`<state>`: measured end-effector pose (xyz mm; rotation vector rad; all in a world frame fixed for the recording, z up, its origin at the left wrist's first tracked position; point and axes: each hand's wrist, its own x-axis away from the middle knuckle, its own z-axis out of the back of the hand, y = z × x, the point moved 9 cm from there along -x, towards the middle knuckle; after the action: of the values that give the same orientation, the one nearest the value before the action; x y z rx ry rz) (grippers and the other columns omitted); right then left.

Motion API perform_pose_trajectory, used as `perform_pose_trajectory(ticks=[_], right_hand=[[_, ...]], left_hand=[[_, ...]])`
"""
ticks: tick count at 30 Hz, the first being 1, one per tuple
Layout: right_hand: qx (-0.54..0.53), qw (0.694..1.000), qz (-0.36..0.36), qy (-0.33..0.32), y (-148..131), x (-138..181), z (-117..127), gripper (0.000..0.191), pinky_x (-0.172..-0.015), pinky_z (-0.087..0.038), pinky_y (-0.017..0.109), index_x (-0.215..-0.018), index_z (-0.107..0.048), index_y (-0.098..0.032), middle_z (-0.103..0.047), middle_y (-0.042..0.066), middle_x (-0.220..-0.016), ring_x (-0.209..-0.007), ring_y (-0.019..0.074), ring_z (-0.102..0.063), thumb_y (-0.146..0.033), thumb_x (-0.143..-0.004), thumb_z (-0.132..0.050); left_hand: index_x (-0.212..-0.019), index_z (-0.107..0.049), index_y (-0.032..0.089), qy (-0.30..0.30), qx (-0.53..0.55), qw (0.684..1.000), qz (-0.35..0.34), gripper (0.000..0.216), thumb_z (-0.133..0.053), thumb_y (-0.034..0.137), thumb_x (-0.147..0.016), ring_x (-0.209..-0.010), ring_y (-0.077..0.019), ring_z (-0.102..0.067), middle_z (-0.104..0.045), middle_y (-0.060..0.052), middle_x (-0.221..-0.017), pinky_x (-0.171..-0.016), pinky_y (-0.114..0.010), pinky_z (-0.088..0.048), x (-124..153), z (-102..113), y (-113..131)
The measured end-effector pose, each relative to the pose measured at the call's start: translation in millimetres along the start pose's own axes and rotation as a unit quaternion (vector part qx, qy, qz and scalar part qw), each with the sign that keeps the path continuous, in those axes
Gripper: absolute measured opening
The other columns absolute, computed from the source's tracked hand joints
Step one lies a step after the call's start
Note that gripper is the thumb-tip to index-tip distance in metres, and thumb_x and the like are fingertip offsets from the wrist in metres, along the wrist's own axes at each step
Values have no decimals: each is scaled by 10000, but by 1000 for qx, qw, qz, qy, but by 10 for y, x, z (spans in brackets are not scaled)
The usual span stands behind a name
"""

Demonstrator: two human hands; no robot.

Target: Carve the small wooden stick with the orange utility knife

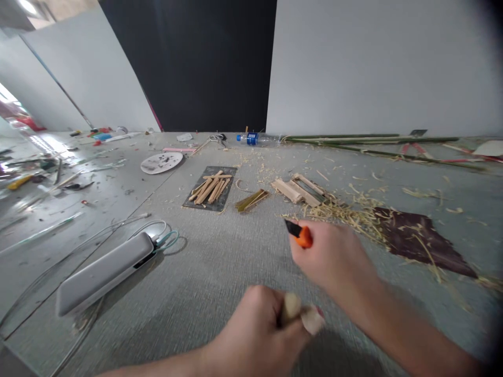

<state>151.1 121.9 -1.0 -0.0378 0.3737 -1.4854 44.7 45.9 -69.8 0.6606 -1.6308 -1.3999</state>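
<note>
My right hand (334, 256) is closed round an orange utility knife (304, 237), its dark blade pointing up and left above the table. Below and to the left, my left hand (261, 332) is closed with thumb and forefinger pressed together. Pale coverings (291, 306) seem to wrap those fingertips; blur hides whatever lies between them. Beyond the hands lie short greenish bamboo strips (251, 201) and wider pale bamboo pieces (294, 191). A bundle of thin bamboo sticks (212, 187) rests on a dark grey sheet (189, 200).
Curly shavings (353, 214) spread beside a dark brown cloth-like piece (424, 235) at right. A grey power bank (106, 269) with cables lies at left. Farther back are a stained white oval plate (161, 162), a plastic bottle (257, 139) and long green stalks (353, 140).
</note>
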Motion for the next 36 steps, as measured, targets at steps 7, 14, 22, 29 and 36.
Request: perform_pose_trajectory(ticks=[7, 14, 22, 29, 36], right_hand=[[-7, 999, 2, -38, 49, 6, -110, 216, -528, -220, 288, -602, -422, -238, -452, -29, -531, -520, 138, -274, -243, -787, -532], [-10, 997, -5, -82, 46, 34, -285, 255, -499, -202, 290, -589, -401, -235, -454, -27, -519, -500, 134, -244, -270, -816, -514], [-15, 996, 16, -87, -25, 41, -242, 269, -488, -211, 287, -582, -401, -237, -458, -13, -518, -484, 129, -272, -262, -824, -518], [-10, 996, 12, -89, 6, 42, -260, 257, -484, -213, 288, -589, -415, -240, -466, -10, -519, -482, 132, -288, -286, -815, -529], [-10, 995, 3, -102, 28, 34, -293, 217, -495, -214, 287, -612, -453, -242, -494, -12, -542, -492, 135, -310, -290, -811, -524]], left_hand=[[-799, -454, 227, 78, 145, 983, 77, 220, -605, 360, -888, -465, -80, -270, -310, 96, -557, -424, -216, -244, -14, 370, -75], [-859, -501, 217, 72, 202, 974, 69, 42, -526, 208, -827, -506, -91, -388, -376, 68, -612, -466, -223, -325, -2, 369, -25], [-868, -552, 189, 81, 268, 959, 50, 71, -495, 225, -846, -556, -91, -389, -414, 44, -653, -532, -227, -364, -15, 404, 0], [-887, -580, 180, 86, 275, 956, 44, 110, -480, 225, -894, -626, -112, -449, -468, 21, -704, -621, -263, -429, -13, 417, -7], [-886, -593, 178, 75, 278, 956, 59, 122, -491, 243, -900, -595, -116, -449, -464, 23, -675, -618, -278, -452, -1, 394, -8]])
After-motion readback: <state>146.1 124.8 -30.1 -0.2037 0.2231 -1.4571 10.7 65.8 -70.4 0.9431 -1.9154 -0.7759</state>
